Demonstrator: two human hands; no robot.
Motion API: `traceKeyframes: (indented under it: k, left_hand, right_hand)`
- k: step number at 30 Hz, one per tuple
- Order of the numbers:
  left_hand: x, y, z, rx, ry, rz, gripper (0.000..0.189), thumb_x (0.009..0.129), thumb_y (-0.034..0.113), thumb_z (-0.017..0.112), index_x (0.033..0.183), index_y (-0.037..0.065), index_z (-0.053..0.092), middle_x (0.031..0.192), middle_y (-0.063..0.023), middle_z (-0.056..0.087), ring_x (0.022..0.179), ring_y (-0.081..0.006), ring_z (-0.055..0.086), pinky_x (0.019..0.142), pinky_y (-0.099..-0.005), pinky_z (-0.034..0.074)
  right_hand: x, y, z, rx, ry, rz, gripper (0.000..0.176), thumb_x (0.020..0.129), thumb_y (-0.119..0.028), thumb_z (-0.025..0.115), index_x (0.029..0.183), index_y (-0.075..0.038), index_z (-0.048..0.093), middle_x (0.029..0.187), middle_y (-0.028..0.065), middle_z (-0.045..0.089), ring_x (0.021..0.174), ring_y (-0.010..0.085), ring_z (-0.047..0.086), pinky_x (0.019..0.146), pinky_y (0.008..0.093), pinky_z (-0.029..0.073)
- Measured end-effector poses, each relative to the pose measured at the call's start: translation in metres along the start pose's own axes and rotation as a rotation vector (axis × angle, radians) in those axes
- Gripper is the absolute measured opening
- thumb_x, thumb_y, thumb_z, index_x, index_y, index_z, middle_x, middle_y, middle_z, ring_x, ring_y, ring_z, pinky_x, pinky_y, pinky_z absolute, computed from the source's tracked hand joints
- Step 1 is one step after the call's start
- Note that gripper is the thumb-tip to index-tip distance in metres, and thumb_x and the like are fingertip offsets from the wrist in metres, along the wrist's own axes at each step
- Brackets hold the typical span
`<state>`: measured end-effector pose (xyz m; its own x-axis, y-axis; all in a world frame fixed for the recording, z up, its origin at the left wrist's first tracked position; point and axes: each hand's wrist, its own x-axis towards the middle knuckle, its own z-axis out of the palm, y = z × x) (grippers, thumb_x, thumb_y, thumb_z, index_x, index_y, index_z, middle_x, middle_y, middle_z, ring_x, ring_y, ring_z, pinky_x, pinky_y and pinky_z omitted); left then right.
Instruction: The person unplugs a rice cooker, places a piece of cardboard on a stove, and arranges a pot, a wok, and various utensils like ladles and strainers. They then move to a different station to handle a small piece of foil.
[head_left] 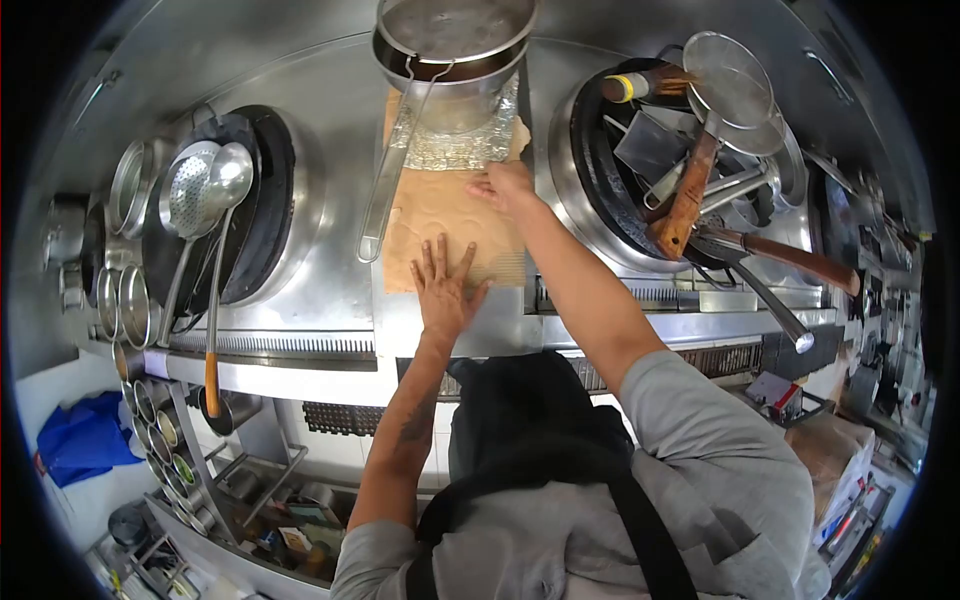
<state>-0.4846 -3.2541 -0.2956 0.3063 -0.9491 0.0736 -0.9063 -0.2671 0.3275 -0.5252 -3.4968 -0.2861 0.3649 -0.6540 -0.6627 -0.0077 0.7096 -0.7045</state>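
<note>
A brown cardboard sheet point(420, 215) lies on the steel counter between two wok burners. My left hand point(445, 295) rests flat on its near part, fingers spread. At the lower right corner of the aluminium foil point(440, 150) is my right hand point(507, 188), its fingers curled in over the cardboard; whatever is between them is hidden. The foil covers the far part of the cardboard. On it stands a metal pot point(465, 110) with a round strainer point(385, 190) across its top, the wire handle slanting down to the left over the cardboard's edge.
On the left, a perforated skimmer point(190, 190) and a ladle point(231, 176) rest in a dark wok point(275, 200). The right wok point(580, 170) holds several tools, among them a fine-mesh strainer point(733, 80) and a brush point(640, 84). Handles jut over the counter's front edge.
</note>
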Motion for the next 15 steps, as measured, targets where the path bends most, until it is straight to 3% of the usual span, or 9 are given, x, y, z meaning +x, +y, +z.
traceKeyframes:
  k: [1, 4, 6, 9, 11, 13, 15]
  left_hand:
    - [-0.001, -0.003, 0.001, -0.036, -0.02, -0.005, 0.07, 0.086, 0.056, 0.066, 0.148, 0.031, 0.047, 0.162, -0.0208, 0.021, 0.149, -0.0451, 0.017, 0.116, -0.0662, 0.016]
    - [0.001, -0.007, -0.002, -0.044, -0.061, -0.01, 0.07, 0.086, 0.056, 0.066, 0.148, 0.03, 0.047, 0.162, -0.0209, 0.021, 0.15, -0.0441, 0.016, 0.116, -0.0654, 0.015]
    - [-0.005, -0.016, -0.01, 0.01, -0.059, -0.043, 0.069, 0.087, 0.056, 0.066, 0.148, 0.03, 0.047, 0.162, -0.0212, 0.022, 0.15, -0.0433, 0.017, 0.117, -0.0643, 0.015]
    - [-0.032, -0.039, -0.03, -0.232, -0.002, 0.003, 0.068, 0.088, 0.048, 0.069, 0.147, 0.022, 0.049, 0.157, -0.0237, 0.032, 0.147, -0.0415, 0.026, 0.119, -0.0573, 0.021]
    - [-0.078, -0.042, -0.053, -0.439, 0.111, -0.026, 0.063, 0.088, 0.035, 0.072, 0.143, 0.012, 0.052, 0.146, -0.0255, 0.047, 0.141, -0.0403, 0.037, 0.116, -0.0482, 0.031]
    - [-0.136, -0.052, -0.075, -0.512, 0.225, -0.086, 0.048, 0.087, 0.026, 0.074, 0.13, 0.007, 0.062, 0.133, -0.0227, 0.059, 0.129, -0.0401, 0.052, 0.107, -0.0446, 0.043]
    - [-0.205, -0.08, -0.087, -0.627, 0.219, -0.185, 0.032, 0.087, 0.021, 0.073, 0.115, 0.005, 0.069, 0.117, -0.0197, 0.067, 0.116, -0.0383, 0.06, 0.098, -0.0436, 0.048]
  right_hand:
    - [0.007, 0.001, 0.004, 0.049, 0.081, -0.023, 0.027, 0.097, -0.006, 0.052, 0.119, 0.008, 0.049, 0.101, 0.0233, 0.064, 0.094, 0.031, 0.07, 0.08, 0.0365, 0.064]
    - [0.011, 0.004, 0.008, 0.075, 0.149, -0.032, 0.019, 0.098, -0.005, 0.05, 0.111, 0.008, 0.053, 0.091, 0.018, 0.065, 0.09, 0.0284, 0.069, 0.081, 0.0368, 0.064]
    - [0.04, 0.044, -0.004, 0.181, 0.172, -0.096, 0.017, 0.099, -0.011, 0.054, 0.104, 0.005, 0.057, 0.098, 0.0174, 0.068, 0.082, 0.0253, 0.069, 0.082, 0.036, 0.063]
    - [-0.033, 0.063, 0.008, -0.118, -0.111, 0.015, 0.022, 0.1, -0.021, 0.06, 0.101, 0.001, 0.062, 0.101, 0.0149, 0.07, 0.081, 0.0212, 0.069, 0.074, 0.0315, 0.06]
    - [-0.079, 0.07, 0.022, -0.248, -0.135, 0.014, 0.025, 0.099, -0.025, 0.061, 0.102, 0.0, 0.063, 0.099, 0.0134, 0.07, 0.082, 0.02, 0.068, 0.072, 0.0299, 0.058]
    - [-0.105, 0.092, 0.022, -0.286, -0.105, -0.089, 0.024, 0.1, -0.021, 0.059, 0.103, 0.002, 0.064, 0.093, 0.0126, 0.071, 0.075, 0.0193, 0.069, 0.064, 0.0298, 0.059]
    - [-0.136, 0.106, 0.03, -0.348, -0.059, -0.114, 0.025, 0.1, -0.021, 0.059, 0.105, 0.002, 0.064, 0.094, 0.0128, 0.071, 0.075, 0.019, 0.07, 0.063, 0.0296, 0.058]
